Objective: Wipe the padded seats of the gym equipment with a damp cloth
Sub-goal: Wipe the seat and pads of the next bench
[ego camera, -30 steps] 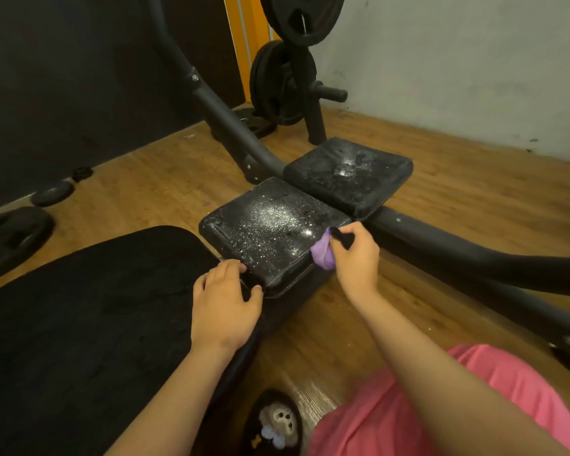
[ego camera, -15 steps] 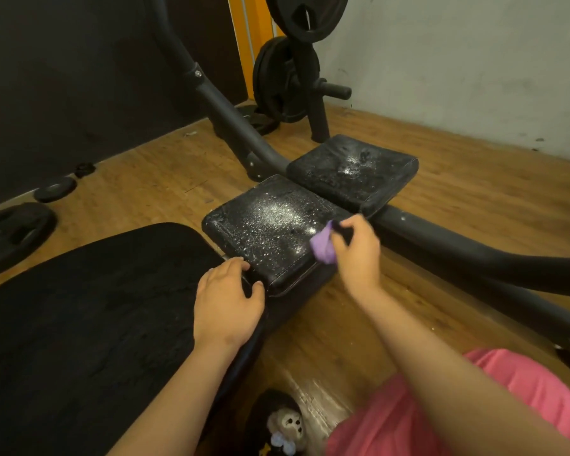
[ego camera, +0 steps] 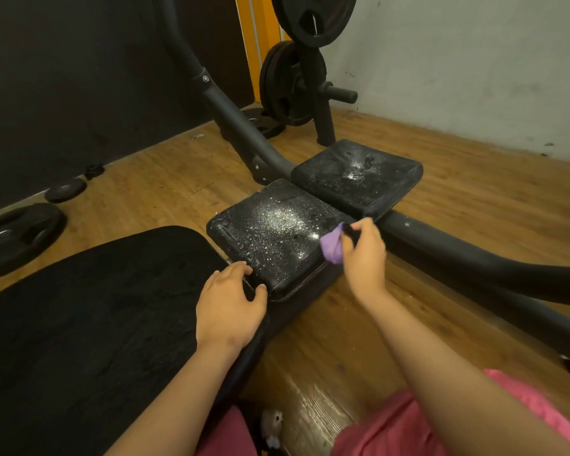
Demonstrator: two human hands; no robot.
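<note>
Two black padded seats sit on a dark metal frame, both speckled with shiny wet droplets. The near seat (ego camera: 270,232) lies just in front of me; the far seat (ego camera: 356,176) lies behind it to the right. My right hand (ego camera: 364,255) pinches a small purple cloth (ego camera: 333,246) against the near seat's right edge. At the same seat's near corner, my left hand (ego camera: 227,307) rests with fingers curled over the edge. A large black padded bench (ego camera: 89,330) fills the lower left.
The frame's thick tube (ego camera: 474,264) runs right across the wooden floor (ego camera: 474,199). Weight plates hang on a rack (ego camera: 297,83) behind the seats; more plates (ego camera: 17,235) lie on the floor at left. A grey wall stands at the right rear.
My right hand with the purple cloth has slid slightly up along the near seat's right edge. The left hand stays at the corner. The view shifted a little.
</note>
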